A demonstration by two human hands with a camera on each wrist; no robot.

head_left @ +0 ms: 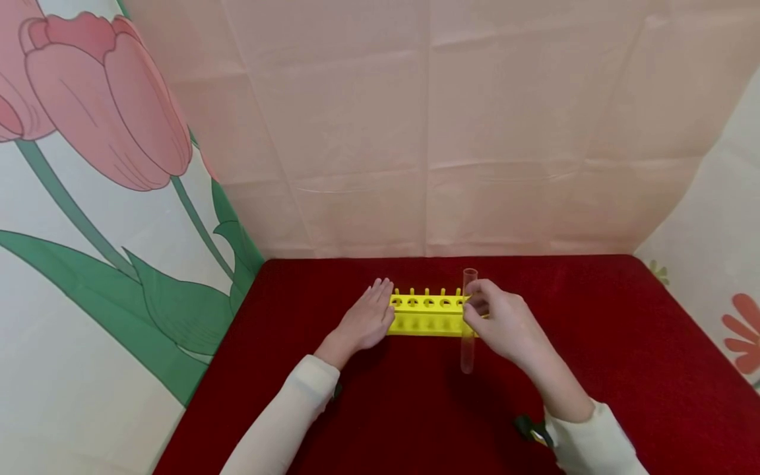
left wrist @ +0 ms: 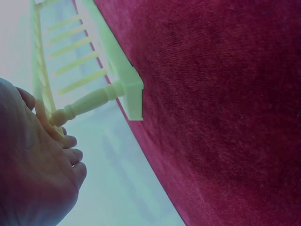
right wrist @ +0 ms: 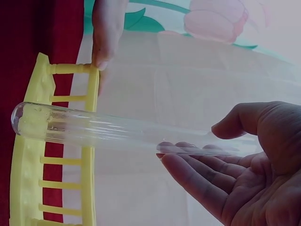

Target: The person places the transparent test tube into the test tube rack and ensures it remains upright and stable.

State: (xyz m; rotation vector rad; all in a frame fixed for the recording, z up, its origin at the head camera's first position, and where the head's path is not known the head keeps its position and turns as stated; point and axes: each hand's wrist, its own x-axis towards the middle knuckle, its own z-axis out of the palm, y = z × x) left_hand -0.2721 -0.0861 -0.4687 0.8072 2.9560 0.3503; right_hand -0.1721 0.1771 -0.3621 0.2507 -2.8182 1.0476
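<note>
A clear test tube (head_left: 468, 356) stands upright in front of the right part of a yellow test tube rack (head_left: 424, 323), its rounded end down. My right hand (head_left: 505, 323) pinches the tube's upper part between thumb and fingers. In the right wrist view, the tube (right wrist: 61, 123) crosses in front of the rack (right wrist: 28, 165), its closed end outside the holes. My left hand (head_left: 368, 316) rests on the rack's left end with fingers stretched forward. Seen from the left wrist, that hand (left wrist: 37, 165) touches the top plate near the rack's end post (left wrist: 89, 101).
The rack stands on a red cloth-covered table (head_left: 404, 409). A pale pink curtain (head_left: 427, 132) hangs behind, and a tulip-printed sheet (head_left: 107, 119) borders the left side. A white printed sheet (head_left: 724, 218) lines the right.
</note>
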